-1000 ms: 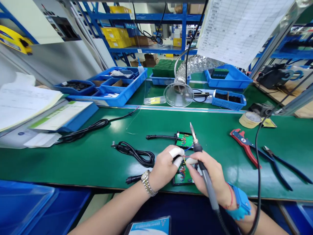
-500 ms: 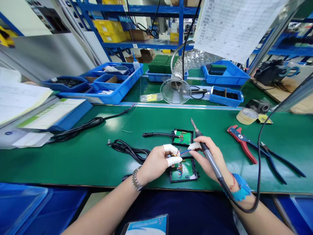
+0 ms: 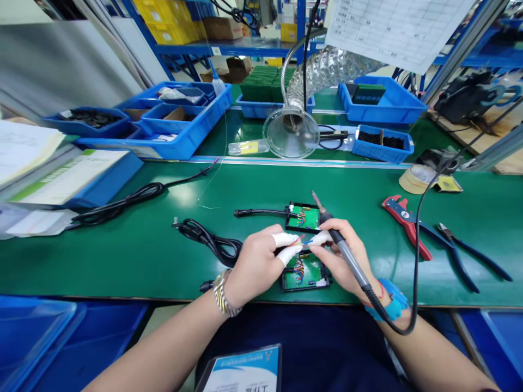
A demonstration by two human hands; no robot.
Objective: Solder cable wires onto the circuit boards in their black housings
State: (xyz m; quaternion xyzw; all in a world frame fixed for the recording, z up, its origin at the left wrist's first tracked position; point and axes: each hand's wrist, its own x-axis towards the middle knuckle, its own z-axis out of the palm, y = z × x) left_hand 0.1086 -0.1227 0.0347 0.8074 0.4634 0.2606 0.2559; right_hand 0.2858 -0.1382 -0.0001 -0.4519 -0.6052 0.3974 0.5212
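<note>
My left hand [image 3: 255, 264], in white finger cots, pinches thin coloured wires [image 3: 301, 243] between thumb and fingertips. My right hand [image 3: 362, 253] is closed around a soldering iron [image 3: 347, 251], whose tip points up and away from the wires. The thumb and a cotted finger of that same hand meet at the wire ends by the left fingertips. Below the fingers lies a green circuit board [image 3: 314, 275] in a black case, coloured wires on its left. Just beyond is a second cased board [image 3: 309, 216] with a black cable [image 3: 261, 212] running out leftward.
Coiled black cable [image 3: 212, 239] lies left of my hands. Wire strippers [image 3: 404, 220] and cutters [image 3: 474, 250] rest to the right. A clear fume funnel [image 3: 292, 136] hangs over the back. Blue trays [image 3: 183, 144] and a small bin [image 3: 384, 153] stand behind it.
Both hands have drawn closer together at the wire ends. The soldering iron has shifted slightly left with my right hand. The view has tilted downward a little.
</note>
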